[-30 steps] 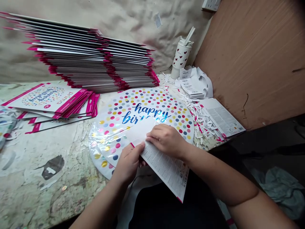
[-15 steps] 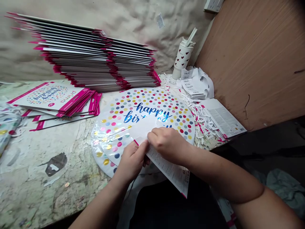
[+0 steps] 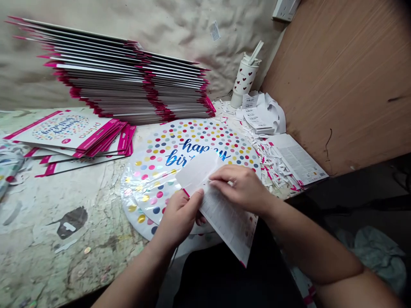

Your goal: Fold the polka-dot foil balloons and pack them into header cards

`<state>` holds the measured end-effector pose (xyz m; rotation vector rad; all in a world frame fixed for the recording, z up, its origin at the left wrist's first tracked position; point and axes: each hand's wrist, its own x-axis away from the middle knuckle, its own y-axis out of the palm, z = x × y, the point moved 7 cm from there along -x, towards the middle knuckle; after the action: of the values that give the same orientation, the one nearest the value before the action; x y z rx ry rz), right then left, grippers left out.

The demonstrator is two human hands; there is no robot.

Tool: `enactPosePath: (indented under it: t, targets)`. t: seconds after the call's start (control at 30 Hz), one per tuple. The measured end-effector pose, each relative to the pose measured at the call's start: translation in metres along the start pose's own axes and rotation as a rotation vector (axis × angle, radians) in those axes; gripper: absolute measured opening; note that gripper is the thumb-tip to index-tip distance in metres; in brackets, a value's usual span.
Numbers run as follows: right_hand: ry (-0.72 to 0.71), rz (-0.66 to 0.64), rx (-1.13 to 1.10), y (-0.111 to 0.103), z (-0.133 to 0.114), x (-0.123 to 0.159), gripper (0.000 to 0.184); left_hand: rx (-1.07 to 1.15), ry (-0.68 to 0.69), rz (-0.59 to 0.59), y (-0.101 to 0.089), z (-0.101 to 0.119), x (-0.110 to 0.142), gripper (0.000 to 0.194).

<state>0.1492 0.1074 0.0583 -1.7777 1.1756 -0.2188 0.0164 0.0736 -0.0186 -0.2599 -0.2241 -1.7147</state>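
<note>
Worn and stained, the pale tabletop [image 3: 105, 201] stretches beneath crumpled sheeting [image 3: 180, 21] at the back, with a brown board [image 3: 337, 77] rising at the right and a white socket block [image 3: 284, 8] near its upper edge.

From the head camera, the person's left hand [image 3: 180, 214] is clamped on the left edge of a printed card [image 3: 227, 222], thumb on top and fingertips curled beneath. The card slants over the near part of the table edge, its plain upper end above the dotted discs [image 3: 205, 132] and its pink-tipped lower corner over the person's dark clothing. The right hand [image 3: 244, 188] is over the card, thumb and index tips drawn together at its surface; whether they pinch anything thin cannot be told.

The discs, shiny and overlapping, lie on the table, their blue "happy" lettering partly covered. Behind them leans a tall stack of pink-edged cards [image 3: 128, 81], and to the left lies a smaller pile of packs [image 3: 77, 132]. To the right are a tumbler with hearts [image 3: 245, 81], a folded strip of labels [image 3: 257, 115], scattered paper scraps [image 3: 272, 162] and another printed sheet [image 3: 302, 158] beside the board.
</note>
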Motion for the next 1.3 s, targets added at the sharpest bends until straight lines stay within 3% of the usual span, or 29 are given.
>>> enactPosePath:
  t: [0.13, 0.23, 0.37, 0.6, 0.7, 0.83, 0.9, 1.0, 1.07, 1.17, 1.3]
  targets:
    - [-0.040, 0.114, 0.030, 0.023, -0.013, 0.004, 0.015, -0.046, -0.010, -0.006, 0.014, -0.003, 0.002, 0.040]
    - [-0.042, 0.131, 0.076, 0.024, -0.009, 0.007, 0.018, -0.038, -0.030, -0.009, 0.016, -0.007, 0.004, 0.039]
    - [-0.016, 0.004, 0.083, 0.023, -0.004, 0.009, 0.016, -0.025, -0.038, -0.019, 0.015, -0.008, 0.003, 0.037]
    - [-0.113, -0.166, 0.432, 0.038, -0.028, 0.005, 0.019, -0.158, -0.018, -0.017, 0.020, 0.000, 0.002, 0.041]
    - [-0.079, -0.119, 0.508, 0.023, -0.017, 0.006, 0.017, -0.161, -0.015, -0.019, 0.014, 0.000, 0.002, 0.042]
    - [0.277, -0.072, 0.653, -0.027, 0.036, 0.024, 0.016, -0.088, -0.025, 0.052, -0.009, -0.004, 0.001, 0.038]
    - [0.335, -0.146, 0.557, -0.032, 0.048, 0.034, 0.017, -0.065, -0.039, 0.065, -0.013, -0.006, 0.001, 0.037]
    - [0.171, -0.140, 0.242, -0.014, 0.026, 0.035, 0.017, -0.126, -0.067, -0.002, 0.001, -0.004, 0.003, 0.041]
    - [0.088, -0.098, 0.170, 0.002, 0.007, 0.032, 0.019, -0.214, -0.060, -0.030, 0.013, 0.000, 0.006, 0.045]
    - [0.059, -0.131, 0.249, 0.021, -0.009, 0.027, 0.019, -0.318, 0.001, -0.018, 0.024, 0.010, 0.010, 0.048]
    - [0.028, -0.203, 0.389, 0.020, -0.019, 0.020, 0.016, -0.373, 0.034, -0.005, 0.025, 0.013, 0.013, 0.045]
